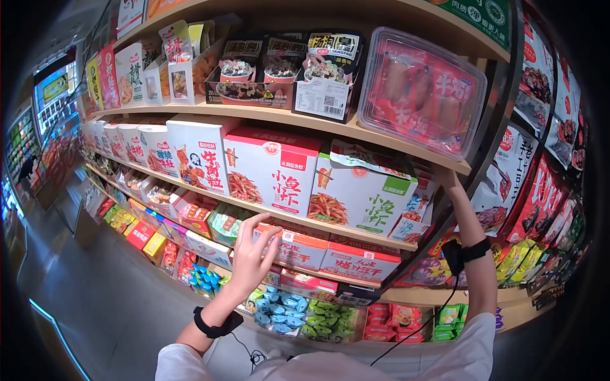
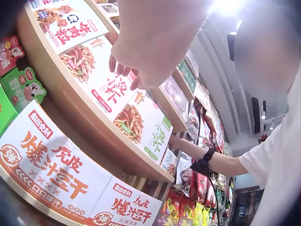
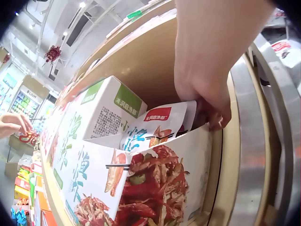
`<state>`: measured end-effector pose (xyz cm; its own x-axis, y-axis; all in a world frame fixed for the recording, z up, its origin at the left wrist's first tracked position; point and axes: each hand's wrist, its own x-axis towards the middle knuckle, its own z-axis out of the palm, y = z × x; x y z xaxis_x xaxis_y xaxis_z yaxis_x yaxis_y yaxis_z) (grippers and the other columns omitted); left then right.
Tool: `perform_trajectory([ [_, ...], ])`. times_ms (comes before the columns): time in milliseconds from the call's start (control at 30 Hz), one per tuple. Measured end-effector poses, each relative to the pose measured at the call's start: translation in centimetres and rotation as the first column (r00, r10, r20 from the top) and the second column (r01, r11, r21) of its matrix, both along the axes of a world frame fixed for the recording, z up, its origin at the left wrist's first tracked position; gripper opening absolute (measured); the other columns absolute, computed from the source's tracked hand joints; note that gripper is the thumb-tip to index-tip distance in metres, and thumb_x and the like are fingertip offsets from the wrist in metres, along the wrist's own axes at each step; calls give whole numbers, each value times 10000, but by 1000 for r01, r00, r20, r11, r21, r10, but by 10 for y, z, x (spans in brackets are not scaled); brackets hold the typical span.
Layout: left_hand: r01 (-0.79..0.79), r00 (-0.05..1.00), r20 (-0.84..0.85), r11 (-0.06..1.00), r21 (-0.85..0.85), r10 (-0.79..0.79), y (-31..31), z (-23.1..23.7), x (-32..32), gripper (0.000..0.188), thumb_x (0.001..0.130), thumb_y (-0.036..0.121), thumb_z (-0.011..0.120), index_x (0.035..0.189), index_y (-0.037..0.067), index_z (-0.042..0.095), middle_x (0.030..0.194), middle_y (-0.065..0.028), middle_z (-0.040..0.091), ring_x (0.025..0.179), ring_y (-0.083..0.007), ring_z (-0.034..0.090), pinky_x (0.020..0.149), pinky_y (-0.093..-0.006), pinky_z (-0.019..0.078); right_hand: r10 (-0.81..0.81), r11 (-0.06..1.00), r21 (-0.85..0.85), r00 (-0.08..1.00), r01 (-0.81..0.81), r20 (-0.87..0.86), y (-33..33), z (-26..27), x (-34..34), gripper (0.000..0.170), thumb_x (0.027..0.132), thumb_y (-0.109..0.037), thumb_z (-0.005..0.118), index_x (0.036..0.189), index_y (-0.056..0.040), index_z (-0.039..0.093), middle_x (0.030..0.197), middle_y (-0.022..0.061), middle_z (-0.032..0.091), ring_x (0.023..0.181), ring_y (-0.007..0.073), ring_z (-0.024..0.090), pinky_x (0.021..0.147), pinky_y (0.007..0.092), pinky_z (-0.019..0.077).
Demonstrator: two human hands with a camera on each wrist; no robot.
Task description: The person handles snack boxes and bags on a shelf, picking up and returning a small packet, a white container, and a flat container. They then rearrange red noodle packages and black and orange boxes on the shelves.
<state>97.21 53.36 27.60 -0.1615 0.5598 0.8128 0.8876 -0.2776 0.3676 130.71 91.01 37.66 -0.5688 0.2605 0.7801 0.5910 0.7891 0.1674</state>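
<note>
My right hand (image 3: 207, 101) reaches into an open white display box (image 3: 197, 188) at the shelf's right end. Its curled fingers hold the top edge of a white snack pouch (image 3: 169, 115) with a red label; some fingertips are hidden behind it. In the head view this right hand (image 1: 447, 176) is partly covered by the shelf above. My left hand (image 1: 254, 255) hovers before the shelf edge with loosely bent fingers and nothing in them. Close behind it stands a red-and-white snack box (image 1: 270, 168), with a green-and-white box (image 1: 362, 190) to its right.
A clear plastic tub (image 1: 422, 92) of red packs sits on the shelf above, near its edge. Orange-and-white boxes (image 1: 359, 260) line the shelf below. A metal post (image 3: 242, 141) stands right of my right hand. Hanging bags (image 1: 502, 178) fill the rack farther right.
</note>
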Motion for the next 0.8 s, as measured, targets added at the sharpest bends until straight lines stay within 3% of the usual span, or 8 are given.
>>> perform_trajectory([
  [233,7,1000,6,1000,-2,-7,-1,0,0,189,792,69,598,978,40,614,1141,-161,496,1059,-338,469,882,-425,398,-34,993,-117,999,30,-32,0,2,0,256,881,-146,504,1108,-38,553,1087,154,581,1039,315,535,901,380,414],
  [333,9,1000,4,1000,-1,-9,0,-1,-1,188,794,74,599,979,44,615,1140,-160,496,1066,-337,465,884,-425,398,-11,972,-236,991,-22,-136,-10,6,-1,273,887,-176,504,1121,-43,548,1106,159,572,1064,310,525,916,376,405],
  [433,13,1000,5,1000,-5,-13,-2,0,-2,185,795,78,601,976,46,615,1139,-161,497,1073,-338,460,886,-426,397,-80,984,-165,996,74,-34,-9,4,2,353,897,-200,471,1208,-35,490,1197,198,508,1150,354,454,983,406,348],
  [467,12,1000,6,1000,-5,-12,-2,0,-2,184,794,78,602,975,46,615,1139,-161,497,1072,-339,461,887,-427,396,-110,993,-39,992,108,-59,-4,-1,2,296,880,-193,505,1134,-47,544,1138,173,555,1097,336,501,931,390,393],
  [567,1,1000,-21,1000,25,-1,-1,-3,-4,192,796,64,592,986,63,624,1158,-143,499,1004,-300,483,844,-390,402,-199,979,-51,980,199,6,-29,4,-4,312,871,-185,514,1146,-40,534,1157,183,540,1112,344,484,935,390,387],
  [600,1,1000,-26,1000,26,0,0,-4,-5,193,796,64,592,986,61,624,1158,-143,499,1006,-301,483,845,-390,402,-234,959,-145,970,241,66,-41,9,-5,326,874,-169,512,1170,-33,512,1171,194,524,1127,346,469,946,391,372],
  [700,8,1000,-29,1000,27,-7,-2,-3,-6,193,794,65,593,984,57,624,1154,-146,498,1012,-303,482,852,-389,401,-72,954,-297,990,34,-118,-87,16,-17,319,881,-139,495,1180,-28,500,1170,202,522,1117,351,473,932,402,369],
  [800,21,1000,-17,999,28,-21,-2,2,-8,194,793,66,593,984,54,623,1146,-147,499,1016,-304,482,862,-388,399,5,969,-244,984,-49,-180,-111,14,-22,315,889,-130,484,1182,-15,490,1176,222,511,1086,384,482,906,416,378],
])
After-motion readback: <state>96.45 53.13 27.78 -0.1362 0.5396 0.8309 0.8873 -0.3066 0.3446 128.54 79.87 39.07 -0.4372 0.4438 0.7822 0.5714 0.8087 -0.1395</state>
